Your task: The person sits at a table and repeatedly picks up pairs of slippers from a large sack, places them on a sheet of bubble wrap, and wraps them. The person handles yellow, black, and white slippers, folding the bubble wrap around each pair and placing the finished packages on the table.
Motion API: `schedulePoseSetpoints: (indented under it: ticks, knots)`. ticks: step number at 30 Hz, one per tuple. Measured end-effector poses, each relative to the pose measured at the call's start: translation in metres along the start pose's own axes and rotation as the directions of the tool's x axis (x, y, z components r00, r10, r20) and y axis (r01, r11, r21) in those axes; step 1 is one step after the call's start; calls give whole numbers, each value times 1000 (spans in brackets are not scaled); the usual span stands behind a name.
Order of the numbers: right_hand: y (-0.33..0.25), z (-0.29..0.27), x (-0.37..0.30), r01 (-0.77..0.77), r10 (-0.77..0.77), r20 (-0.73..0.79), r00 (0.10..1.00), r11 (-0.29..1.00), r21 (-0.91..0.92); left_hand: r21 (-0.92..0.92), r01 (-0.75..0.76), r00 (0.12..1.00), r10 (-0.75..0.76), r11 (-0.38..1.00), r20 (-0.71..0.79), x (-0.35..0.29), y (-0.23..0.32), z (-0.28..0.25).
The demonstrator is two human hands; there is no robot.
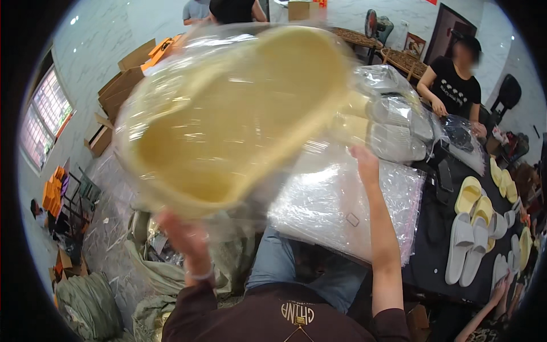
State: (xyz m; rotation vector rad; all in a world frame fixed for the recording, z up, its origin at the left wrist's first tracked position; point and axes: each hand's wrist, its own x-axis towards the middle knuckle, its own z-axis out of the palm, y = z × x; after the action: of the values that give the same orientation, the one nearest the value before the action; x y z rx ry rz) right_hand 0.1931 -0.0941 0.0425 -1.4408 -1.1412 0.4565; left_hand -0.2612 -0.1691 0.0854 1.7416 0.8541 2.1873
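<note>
Bagged yellow slipper [245, 108] is aloft, blurred, just ahead of the left hand [187, 242]; whether that hand pinches it, I cannot tell. The right hand [364, 162], its closure unclear, is over the clear bags [336, 211]. Packed slippers [396, 139] lie beyond, loose slippers [458, 248] rightward on the counter [436, 259]. The bags' near edge faces the lap; a sack [232, 259] stands left.

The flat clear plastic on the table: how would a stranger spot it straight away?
Find the black-topped table on the picture's right side. At its near left end, partly hidden by the person's right forearm, lies the flat clear plastic. Unlike the bulging bagged slippers just beyond it, this broad, shiny plastic lies level, with a pinkish right edge.
</note>
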Motion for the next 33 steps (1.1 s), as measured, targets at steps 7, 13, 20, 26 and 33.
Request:
schedulePoseSetpoints:
  ticks: [7,13,20,26,33]
  knots:
    - [-134,-97,-34,-650,289,583,759,281,706,-201,932,354,-633,302,688,-11,13,160]
    - [-20,-153,-56,-409,347,239,907,863,298,94,865,231,-557,493,798,-56,-19,164]
    - [-20,-146,-79,-164,175,2,985,928,-335,168,574,569,-538,801,622,-73,-37,149]
    - [-61,-135,-103,-42,117,60,991,715,-698,327,129,771,-302,936,561,-77,-27,137]
    - [-22,-161,-86,63,132,177,975,605,-794,584,-187,866,-149,790,478,-88,-7,136]
